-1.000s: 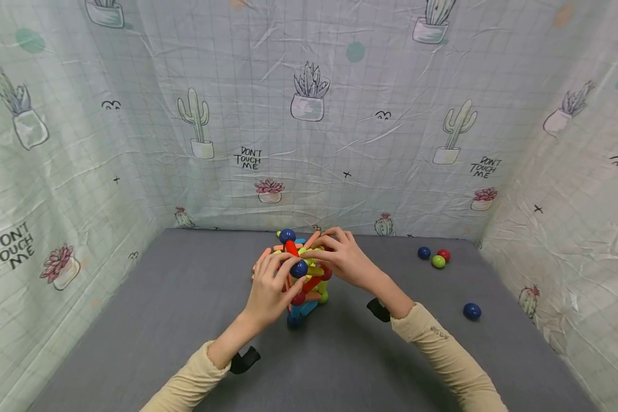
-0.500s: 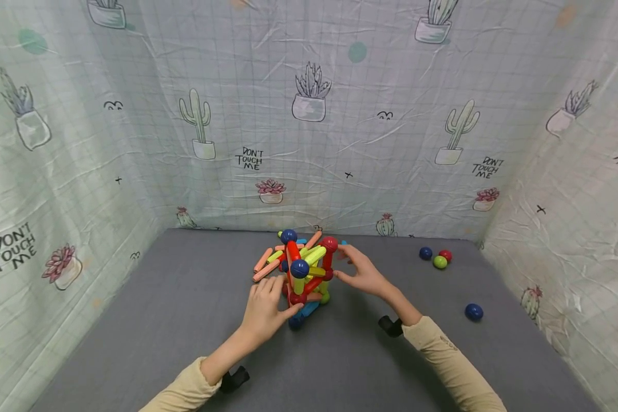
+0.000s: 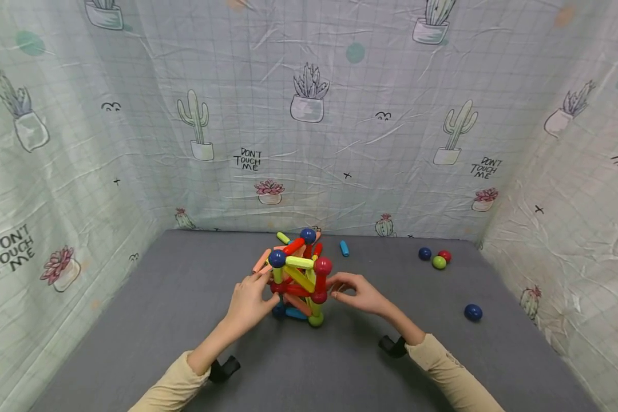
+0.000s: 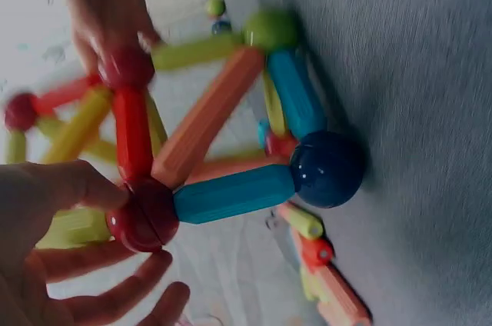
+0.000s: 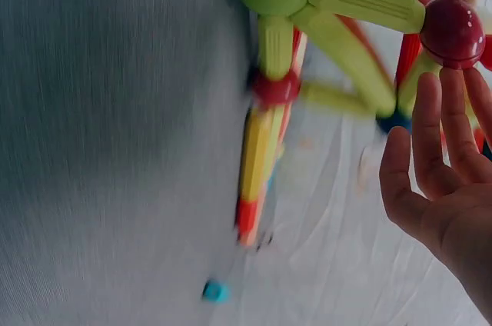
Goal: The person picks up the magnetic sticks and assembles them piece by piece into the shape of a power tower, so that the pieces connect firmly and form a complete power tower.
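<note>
Four loose balls [image 3: 439, 262] rightward of the frame [image 3: 296, 290], left fingers [image 4: 123, 289] clamped on it, right fingers [image 5: 427, 134] apart

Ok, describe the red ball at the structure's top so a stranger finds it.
Find the grey table, then its ball-and-stick structure. The red ball is its top corner nearest the right hand. Blue balls mark the other visible top corners; other red balls sit lower.

Super wrinkly pale sheeting [image 3: 226, 57] on three sides, potted cactus doodles [image 3: 198, 127] all over, cheeky "DON'T TOUCH ME" lettering [image 3: 250, 159], plain gray tabletop [image 3: 159, 309] below, pretty softly lit
</note>
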`<state>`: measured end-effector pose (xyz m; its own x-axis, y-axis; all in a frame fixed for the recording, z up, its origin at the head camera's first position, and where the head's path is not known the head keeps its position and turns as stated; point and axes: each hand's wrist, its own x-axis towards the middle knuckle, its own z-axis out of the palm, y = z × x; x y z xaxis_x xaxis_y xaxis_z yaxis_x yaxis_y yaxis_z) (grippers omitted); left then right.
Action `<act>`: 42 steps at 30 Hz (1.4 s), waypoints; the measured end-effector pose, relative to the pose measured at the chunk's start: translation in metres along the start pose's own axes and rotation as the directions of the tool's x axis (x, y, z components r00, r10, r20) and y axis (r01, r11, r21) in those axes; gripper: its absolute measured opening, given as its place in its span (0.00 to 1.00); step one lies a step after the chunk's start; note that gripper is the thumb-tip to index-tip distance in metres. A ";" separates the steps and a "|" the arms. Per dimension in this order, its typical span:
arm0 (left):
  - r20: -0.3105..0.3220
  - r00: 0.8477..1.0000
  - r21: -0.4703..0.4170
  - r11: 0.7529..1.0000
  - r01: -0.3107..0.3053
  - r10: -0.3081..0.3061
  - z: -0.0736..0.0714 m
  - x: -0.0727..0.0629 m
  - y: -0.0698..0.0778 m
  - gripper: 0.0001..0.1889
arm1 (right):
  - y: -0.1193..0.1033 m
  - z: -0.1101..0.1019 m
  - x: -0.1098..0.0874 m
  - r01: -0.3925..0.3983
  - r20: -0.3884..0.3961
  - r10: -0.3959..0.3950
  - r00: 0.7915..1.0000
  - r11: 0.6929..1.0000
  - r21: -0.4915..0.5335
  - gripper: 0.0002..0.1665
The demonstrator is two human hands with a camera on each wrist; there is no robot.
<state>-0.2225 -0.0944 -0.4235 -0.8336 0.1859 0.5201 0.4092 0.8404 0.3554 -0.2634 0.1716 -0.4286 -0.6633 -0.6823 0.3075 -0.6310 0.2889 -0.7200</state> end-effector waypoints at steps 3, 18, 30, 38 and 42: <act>0.013 1.000 -0.083 0.996 0.010 -0.009 0.001 0.008 -0.011 0.15 | -0.013 0.016 -0.003 0.057 0.029 -0.058 0.998 0.998 0.011 0.15; 0.077 0.997 -0.387 0.922 0.007 0.025 0.019 0.035 -0.047 0.16 | -0.022 0.054 -0.001 0.083 -0.064 -0.086 0.994 0.995 -0.051 0.19; -0.478 0.828 -0.184 0.888 -0.421 0.294 -0.021 0.027 0.006 0.13 | 0.068 -0.016 0.024 -0.204 -0.333 0.039 0.942 0.856 -0.475 0.09; -0.447 0.787 -0.067 0.862 -0.502 0.424 -0.010 0.020 0.021 0.20 | 0.114 -0.033 0.048 -0.420 -0.274 0.318 0.908 0.662 -0.622 0.21; -0.423 0.806 -0.071 0.872 -0.485 0.414 -0.005 0.017 0.020 0.21 | 0.123 -0.036 0.052 -0.435 -0.219 0.396 0.892 0.623 -0.650 0.24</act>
<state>-0.2262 -0.0768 -0.4032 -0.3458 0.2819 0.8949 0.7870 0.6065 0.1130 -0.3901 0.1954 -0.4789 -0.9292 -0.3475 0.1255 -0.3657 0.9136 -0.1779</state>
